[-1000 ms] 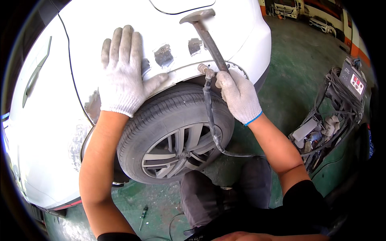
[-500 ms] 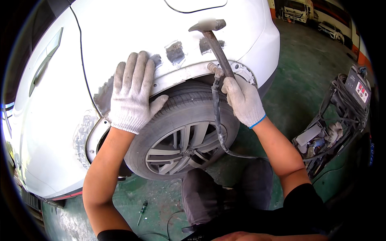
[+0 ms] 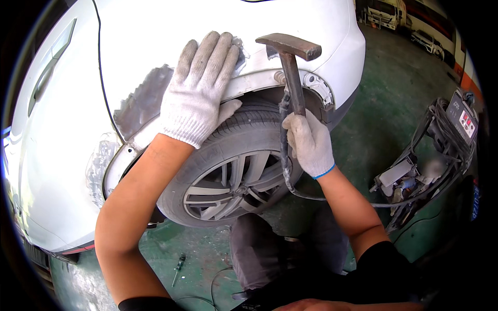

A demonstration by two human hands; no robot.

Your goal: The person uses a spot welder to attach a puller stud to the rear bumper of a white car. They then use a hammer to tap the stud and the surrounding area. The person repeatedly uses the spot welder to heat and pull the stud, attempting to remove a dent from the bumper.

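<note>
- Gripping the hammer (image 3: 290, 65) low down, the right hand (image 3: 309, 147) is wrapped snugly round its handle (image 3: 295, 90).
- Handle runs up and away from that fist, tipped slightly left, with the head (image 3: 289, 45) set crosswise in front of the white panel (image 3: 176, 31).
- Left hand (image 3: 199, 85) lies flat on the panel, thumb out, holding nothing.
- Hammer head's to its right, apart; left hand's nearer the big grey patch (image 3: 145, 101).
</note>
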